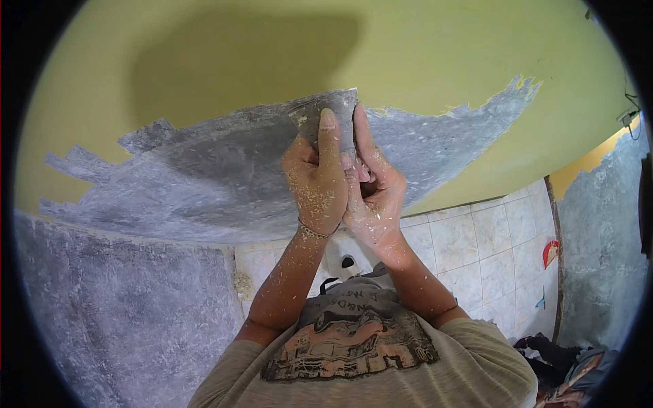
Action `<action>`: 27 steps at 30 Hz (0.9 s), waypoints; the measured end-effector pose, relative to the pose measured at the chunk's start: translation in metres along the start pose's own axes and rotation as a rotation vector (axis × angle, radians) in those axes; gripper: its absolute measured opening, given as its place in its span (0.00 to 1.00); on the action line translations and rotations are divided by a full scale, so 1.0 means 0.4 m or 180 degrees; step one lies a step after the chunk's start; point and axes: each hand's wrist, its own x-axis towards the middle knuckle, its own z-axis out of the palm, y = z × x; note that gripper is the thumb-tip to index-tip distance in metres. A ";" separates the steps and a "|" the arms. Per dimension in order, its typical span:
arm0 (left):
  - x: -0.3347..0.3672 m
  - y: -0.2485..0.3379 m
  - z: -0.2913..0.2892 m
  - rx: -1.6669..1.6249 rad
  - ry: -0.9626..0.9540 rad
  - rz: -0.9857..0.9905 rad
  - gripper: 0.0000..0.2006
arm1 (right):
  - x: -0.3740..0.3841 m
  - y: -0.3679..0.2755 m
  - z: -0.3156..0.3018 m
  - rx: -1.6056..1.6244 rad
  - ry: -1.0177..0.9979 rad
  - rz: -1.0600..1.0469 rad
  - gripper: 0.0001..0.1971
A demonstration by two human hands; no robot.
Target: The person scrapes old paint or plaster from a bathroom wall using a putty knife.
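Note:
Both my hands grip a flat grey metal scraper [340, 102] held up in front of me, its broad edge at the border between yellow-green paint [435, 61] and bare grey wall [238, 163]. My left hand [316, 180] lies with its thumb along the blade. My right hand [377, 183] has one finger stretched up the blade's right edge, the others curled below. The scraper's lower part is hidden by the hands. Pale paint flakes speckle both hands and forearms, thickest on the left.
A rough grey wall [129, 299] stands at left, another grey wall [605, 231] at right. Light floor tiles [483, 238] lie below, with a red object [550, 253] and a small blue item [541, 299]. Dark cloth [558, 360] is heaped at lower right. A cable [632, 112] hangs at far right.

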 end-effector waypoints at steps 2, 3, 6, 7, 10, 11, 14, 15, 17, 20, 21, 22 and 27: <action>-0.007 0.016 0.006 -0.0112 -0.0014 -0.0078 0.18 | -0.001 -0.003 -0.004 -0.0028 -0.0051 0.0090 0.31; -0.009 0.023 0.008 -0.0221 -0.0029 -0.0155 0.17 | 0.004 -0.006 -0.003 -0.0027 -0.0056 0.0020 0.31; -0.003 -0.002 -0.005 -0.0201 -0.0175 0.0046 0.17 | -0.014 0.000 -0.005 -0.0034 -0.0048 0.0006 0.30; -0.008 0.002 0.002 -0.0211 -0.0191 0.0069 0.17 | -0.013 0.012 -0.006 -0.0039 -0.0034 0.0047 0.30; -0.026 0.007 0.012 -0.0426 -0.0003 -0.0250 0.17 | -0.017 0.024 -0.008 -0.0226 -0.0019 -0.0067 0.29; -0.023 -0.003 0.002 -0.0348 -0.0045 -0.0183 0.17 | -0.020 0.022 -0.006 -0.0228 -0.0020 -0.0076 0.29; -0.022 0.001 -0.005 -0.0203 -0.0078 -0.0158 0.17 | -0.024 0.019 0.005 -0.0295 0.0093 0.0037 0.29; -0.022 0.003 -0.005 -0.0128 -0.0066 -0.0204 0.17 | -0.026 0.018 0.007 -0.0262 0.0109 0.0027 0.30; -0.017 0.000 -0.017 -0.0153 -0.0072 -0.0160 0.17 | -0.025 0.016 0.011 -0.0215 0.0118 0.0009 0.30; -0.023 0.013 -0.007 -0.0234 -0.0004 -0.0220 0.18 | -0.023 0.017 0.015 -0.0316 0.0123 0.0029 0.30; -0.025 0.018 -0.003 -0.0293 0.0085 -0.0311 0.18 | -0.024 0.018 0.019 -0.0287 0.0081 -0.0028 0.29; -0.024 0.019 -0.006 -0.0287 0.0091 -0.0319 0.18 | -0.029 0.017 0.020 -0.0255 0.0025 -0.0077 0.29; 0.005 0.002 -0.022 0.0017 -0.0032 0.0003 0.18 | -0.008 0.010 0.023 -0.0135 0.0019 -0.0011 0.28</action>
